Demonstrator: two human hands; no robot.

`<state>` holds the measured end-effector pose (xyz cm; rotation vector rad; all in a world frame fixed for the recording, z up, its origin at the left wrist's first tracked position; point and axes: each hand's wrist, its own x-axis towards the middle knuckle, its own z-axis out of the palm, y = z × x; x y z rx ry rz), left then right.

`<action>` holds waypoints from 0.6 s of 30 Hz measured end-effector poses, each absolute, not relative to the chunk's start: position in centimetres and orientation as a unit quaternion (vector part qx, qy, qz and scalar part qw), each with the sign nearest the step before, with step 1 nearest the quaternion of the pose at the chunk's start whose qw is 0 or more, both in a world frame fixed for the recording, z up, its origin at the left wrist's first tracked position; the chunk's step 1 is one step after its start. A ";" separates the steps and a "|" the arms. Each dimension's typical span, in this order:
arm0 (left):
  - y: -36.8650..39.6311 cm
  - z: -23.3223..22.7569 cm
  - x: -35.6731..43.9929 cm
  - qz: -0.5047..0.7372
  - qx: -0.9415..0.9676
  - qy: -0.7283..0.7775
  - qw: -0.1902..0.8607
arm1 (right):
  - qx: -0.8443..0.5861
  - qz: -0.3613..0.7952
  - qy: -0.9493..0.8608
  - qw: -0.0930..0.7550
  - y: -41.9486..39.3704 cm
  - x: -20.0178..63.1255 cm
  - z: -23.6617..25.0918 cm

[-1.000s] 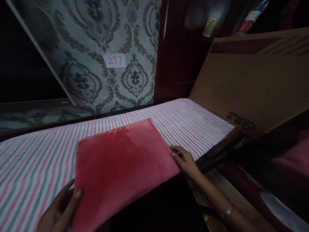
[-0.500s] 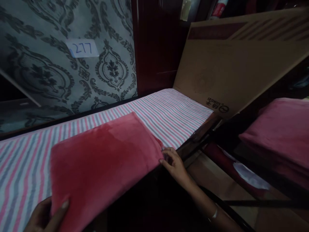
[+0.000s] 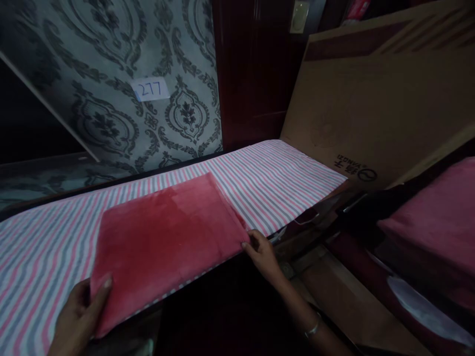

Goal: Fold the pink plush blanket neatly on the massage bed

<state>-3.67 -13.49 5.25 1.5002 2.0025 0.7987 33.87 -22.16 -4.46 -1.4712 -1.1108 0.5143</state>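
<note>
A red plush cloth (image 3: pixel 166 237), folded into a flat rectangle, lies on a striped pink, grey and white cover (image 3: pixel 282 178). My left hand (image 3: pixel 79 309) grips its near left corner, thumb on top and fingers out of sight beneath. At the near right corner, my right hand (image 3: pixel 261 252) pinches the folded edge between thumb and fingers. The cloth's front edge runs along the front edge of the cover. A bracelet shows on my right wrist.
A large cardboard sheet (image 3: pixel 371 99) leans at the back right. More pink-red fabric (image 3: pixel 438 222) is piled at the right. Behind stands a patterned wall with a paper label (image 3: pixel 152 89) reading 277, and a dark door (image 3: pixel 252 74). A dark panel (image 3: pixel 33 113) is at the left.
The cloth's front edge has drawn back, so a strip of the striped cover shows along it. Both hands keep their hold on the corners. The camera view has shifted left.
</note>
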 end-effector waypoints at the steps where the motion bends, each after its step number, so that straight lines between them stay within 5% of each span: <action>1: -13.5 5.4 -3.7 0.306 0.533 0.734 0.288 | -0.626 0.223 -0.476 0.575 -22.2 33.9 -4.2; 9: -10.6 4.4 -6.3 0.364 0.436 0.719 0.401 | -0.663 0.121 -0.514 0.530 -19.9 35.3 -2.1; 18: -8.0 4.1 -7.4 0.370 0.424 0.715 0.414 | -0.709 0.239 -0.538 0.387 -13.4 35.4 0.7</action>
